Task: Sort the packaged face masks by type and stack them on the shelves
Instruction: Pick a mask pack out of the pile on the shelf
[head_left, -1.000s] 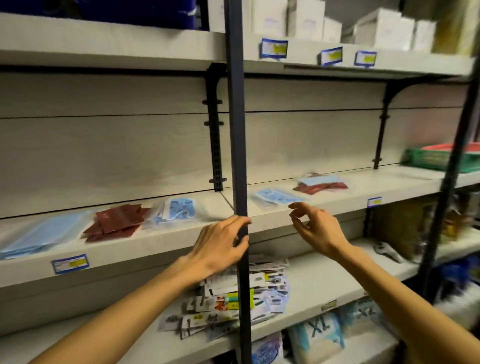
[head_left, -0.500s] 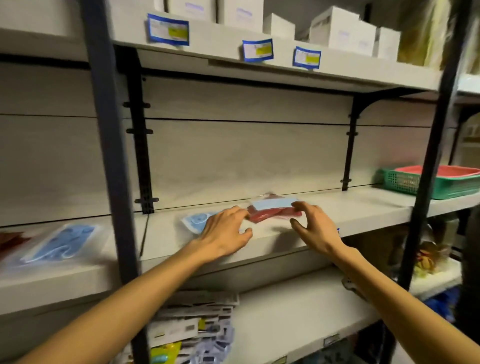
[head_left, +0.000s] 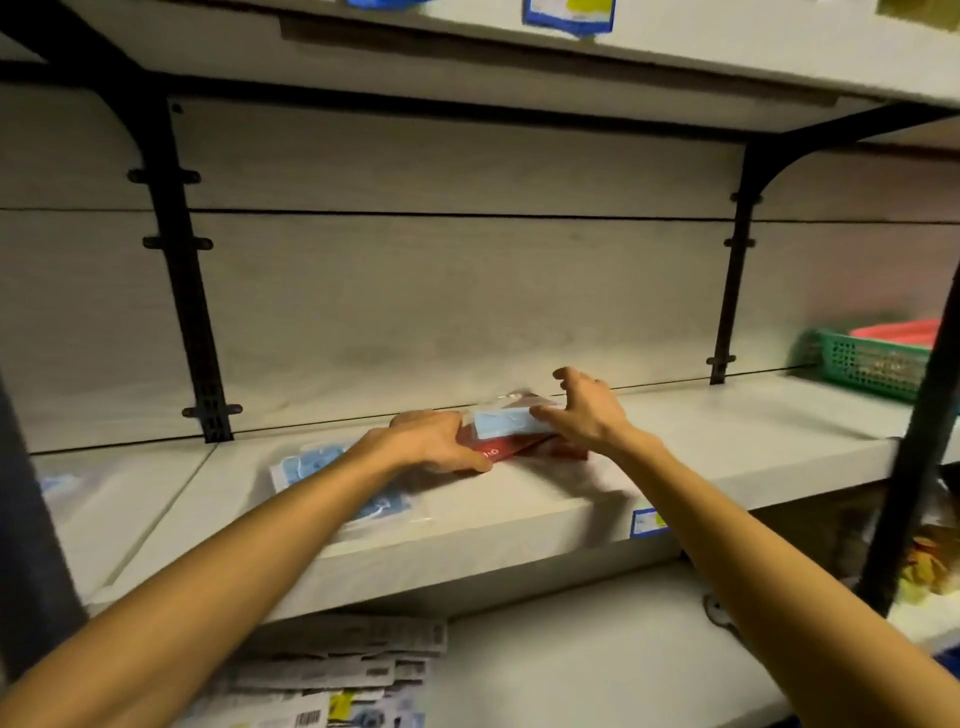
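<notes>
A small pile of mask packets lies mid-shelf: a light blue packet (head_left: 506, 422) on top of red packets (head_left: 503, 450). My left hand (head_left: 436, 441) grips the pile's left end, fingers curled over it and thumb lying on the red packets. My right hand (head_left: 584, 410) is at the pile's right end, its thumb against the light blue packet and its fingers spread above. A clear packet of blue masks (head_left: 306, 467) lies to the left, partly under my left forearm. Another clear packet (head_left: 57, 486) shows blurred at the far left.
The grey middle shelf (head_left: 727, 441) runs right to a green basket (head_left: 872, 364) with a red one inside. A black upright (head_left: 914, 467) stands at the front right. Several printed packets (head_left: 353, 670) are stacked on the lower shelf. Black brackets (head_left: 182, 291) hold the back panel.
The view has moved right and closer to the shelf. Both hands have reached forward to the pile; the left now holds its left end and the right thumb touches the blue packet.
</notes>
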